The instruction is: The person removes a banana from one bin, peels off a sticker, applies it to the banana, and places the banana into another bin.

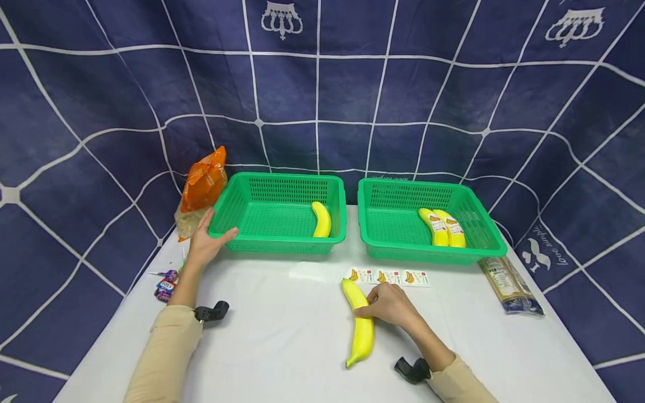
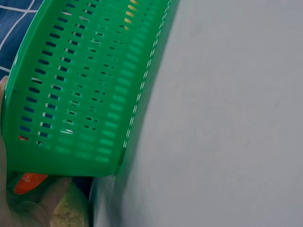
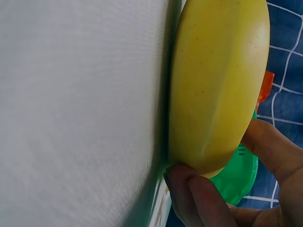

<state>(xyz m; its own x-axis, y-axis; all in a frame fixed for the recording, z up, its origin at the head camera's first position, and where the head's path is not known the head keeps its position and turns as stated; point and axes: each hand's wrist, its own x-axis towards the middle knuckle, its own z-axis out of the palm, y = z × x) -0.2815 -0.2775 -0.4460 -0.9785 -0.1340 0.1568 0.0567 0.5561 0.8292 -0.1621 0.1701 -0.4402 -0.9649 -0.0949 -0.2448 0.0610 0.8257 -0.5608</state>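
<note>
A yellow banana [image 1: 364, 336] lies on the white table, and my right hand [image 1: 393, 305] pinches it near its upper half. In the right wrist view, thumb and fingers [image 3: 272, 146] press on both sides of the banana [image 3: 218, 85]. My left hand [image 1: 204, 243] rests at the near left corner of the left green basket [image 1: 277, 244], thumb over the rim and fingers straight along the outside. One unlabelled banana [image 1: 321, 219] lies in that basket. Just beyond my right hand is a strip of banana stickers [image 1: 415, 278].
The right green basket [image 1: 423, 253] holds two bananas with stickers [image 1: 456, 229]. An orange bag [image 1: 204, 182] stands behind my left hand, with wrapped lollipops [image 1: 166, 285] to its left. A flat packet [image 1: 509, 285] lies at the right edge. A blue curtain [image 1: 353, 89] hangs behind.
</note>
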